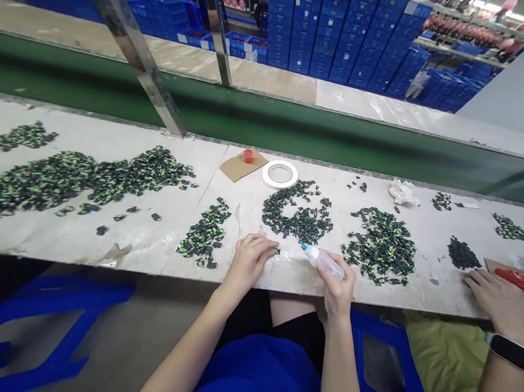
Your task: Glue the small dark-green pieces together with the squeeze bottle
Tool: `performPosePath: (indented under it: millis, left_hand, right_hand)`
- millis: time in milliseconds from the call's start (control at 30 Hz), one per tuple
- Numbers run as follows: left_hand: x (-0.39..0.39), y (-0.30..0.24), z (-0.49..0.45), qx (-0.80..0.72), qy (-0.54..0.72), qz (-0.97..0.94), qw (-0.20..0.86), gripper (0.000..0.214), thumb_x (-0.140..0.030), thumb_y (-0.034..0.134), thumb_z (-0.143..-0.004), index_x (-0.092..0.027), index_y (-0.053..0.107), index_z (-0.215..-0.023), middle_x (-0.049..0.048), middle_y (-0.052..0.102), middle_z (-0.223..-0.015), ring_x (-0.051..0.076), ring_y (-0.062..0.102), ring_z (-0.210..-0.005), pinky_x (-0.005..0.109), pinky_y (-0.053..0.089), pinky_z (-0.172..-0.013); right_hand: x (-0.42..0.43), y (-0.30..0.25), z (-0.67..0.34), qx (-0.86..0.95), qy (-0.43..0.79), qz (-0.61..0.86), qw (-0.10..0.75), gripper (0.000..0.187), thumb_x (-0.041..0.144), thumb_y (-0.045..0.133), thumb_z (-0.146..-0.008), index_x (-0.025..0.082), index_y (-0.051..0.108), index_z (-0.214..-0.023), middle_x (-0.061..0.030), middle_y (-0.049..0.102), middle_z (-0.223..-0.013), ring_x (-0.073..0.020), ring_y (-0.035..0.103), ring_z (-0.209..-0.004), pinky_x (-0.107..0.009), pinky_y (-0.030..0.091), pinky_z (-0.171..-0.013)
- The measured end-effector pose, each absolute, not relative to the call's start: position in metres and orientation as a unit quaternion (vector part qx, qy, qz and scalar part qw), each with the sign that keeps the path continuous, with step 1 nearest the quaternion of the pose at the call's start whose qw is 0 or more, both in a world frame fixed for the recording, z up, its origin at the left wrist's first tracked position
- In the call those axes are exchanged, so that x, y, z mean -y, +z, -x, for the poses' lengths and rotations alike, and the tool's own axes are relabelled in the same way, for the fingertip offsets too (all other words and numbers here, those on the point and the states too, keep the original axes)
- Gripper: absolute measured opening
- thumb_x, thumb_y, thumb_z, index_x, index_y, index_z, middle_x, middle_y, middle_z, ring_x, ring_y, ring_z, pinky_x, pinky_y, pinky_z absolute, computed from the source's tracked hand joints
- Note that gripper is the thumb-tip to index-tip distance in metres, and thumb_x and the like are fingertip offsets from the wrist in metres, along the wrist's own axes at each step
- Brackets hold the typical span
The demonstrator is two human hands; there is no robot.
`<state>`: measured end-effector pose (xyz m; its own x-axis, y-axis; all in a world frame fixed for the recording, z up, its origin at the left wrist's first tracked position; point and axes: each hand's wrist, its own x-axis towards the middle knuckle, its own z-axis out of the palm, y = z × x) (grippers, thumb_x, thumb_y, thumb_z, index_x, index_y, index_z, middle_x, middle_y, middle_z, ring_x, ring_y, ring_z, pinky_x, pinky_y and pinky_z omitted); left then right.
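Bright blue shirt cloth (253, 373) lay nearest, below a long, pale, scuffed surface (152, 248). At the near edge, the wearer's right hand (340, 283) held a translucent white squeeze bottle (330, 265), its grip clamped around the lower part, with the blue tip slanting up to the left, near a curved heap of small dark pieces (309, 222). Across from the tip, the left hand (250, 259) had its grip together at the fingertips, clamped on one small black-and-green piece (277, 251); whether that piece also touched the surface could not be told. More black-and-green pieces formed a pile (204, 234) left of that hand and a wider mound (383, 245) right of the bottle. Behind the curved heap, a flat white roll of tape (268, 174) lay beside brown cardboard (234, 170) bearing a small red cup (247, 155). At far right, a co-worker's hand (502, 299) rested near a heap of plain black pieces (462, 254).
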<state>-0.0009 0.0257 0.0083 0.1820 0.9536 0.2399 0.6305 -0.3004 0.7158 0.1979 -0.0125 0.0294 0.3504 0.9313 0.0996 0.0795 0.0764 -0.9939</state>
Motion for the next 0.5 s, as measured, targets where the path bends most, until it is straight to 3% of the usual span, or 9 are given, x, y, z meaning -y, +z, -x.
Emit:
performPosePath:
  millis: [300, 500]
  left_hand:
    - [-0.021, 0.011, 0.005, -0.549, 0.353, -0.693, 0.305, 0.019, -0.012, 0.067, -0.079, -0.024, 0.07, -0.094, 0.0016, 0.077, -0.088, 0.022, 0.071, -0.088, 0.042, 0.044, -0.088]
    - [-0.02, 0.011, 0.006, -0.557, 0.348, -0.688, 0.308, 0.015, -0.017, 0.071, -0.077, -0.024, 0.07, -0.09, 0.0016, 0.078, -0.085, 0.024, 0.071, -0.091, 0.043, 0.043, -0.088]
  right_hand:
    - [0.012, 0.026, -0.182, 0.428, 0.333, 0.616, 0.572, 0.033, 0.041, 0.081, -0.059, 0.018, 0.061, -0.073, 0.0018, 0.063, -0.061, -0.0118, 0.052, -0.051, -0.022, 0.04, -0.046]
    - [0.013, 0.025, -0.184, 0.439, 0.341, 0.625, 0.548, 0.032, 0.046, 0.075, -0.067, 0.016, 0.068, -0.078, -0.0038, 0.07, -0.068, -0.0179, 0.062, -0.06, -0.028, 0.049, -0.055]
